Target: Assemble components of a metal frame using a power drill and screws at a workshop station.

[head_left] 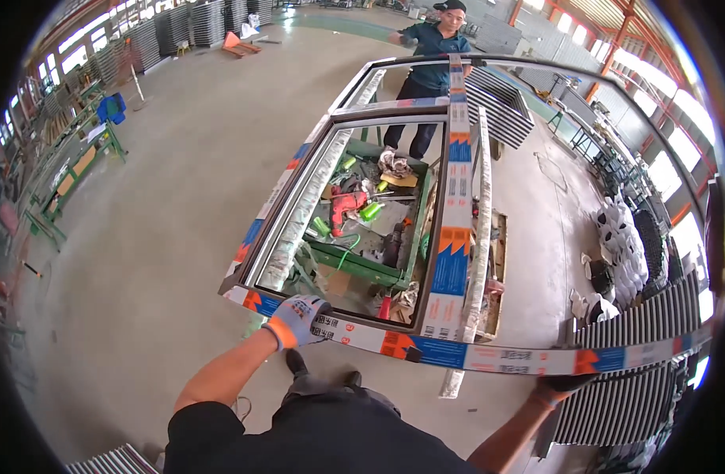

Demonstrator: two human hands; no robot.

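Note:
A large window frame [449, 272], wrapped in white, blue and orange printed film, spans the space before me. It has a smaller framed opening on its left and a wider one reaching far right. My left hand [299, 320], in a grey and orange glove, is closed over the near rail toward the left. Farther right, my right hand [560, 387] grips the same rail from below, its fingers partly hidden by the frame. Padded white support bars [479, 221] run under the frame.
Through the opening shows a green tool cart [354, 265] with a red power tool [346, 207] and green bottles. Across the frame stands a person [432, 67] in dark clothes. Stacked metal profiles [623, 403] lie at right; a green workbench [74, 178] is at left.

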